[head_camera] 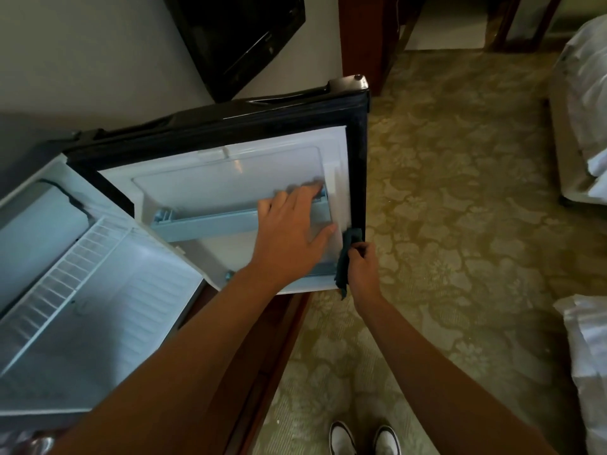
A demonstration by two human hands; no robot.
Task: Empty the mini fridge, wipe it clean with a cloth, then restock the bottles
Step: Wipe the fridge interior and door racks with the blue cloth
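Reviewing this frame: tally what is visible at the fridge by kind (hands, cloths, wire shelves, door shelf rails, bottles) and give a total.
Hands: 2, the left hand on the door shelf rail, the right hand gripping the cloth
Cloths: 1, a dark cloth at the door's edge
Wire shelves: 1, the wire shelf inside the fridge
Door shelf rails: 1
Bottles: 0 in view
Total: 5

Left hand [292,231] rests on the open door's shelf rail [210,223]; right hand [361,267] pinches a dark cloth [346,254] — at the door edge.
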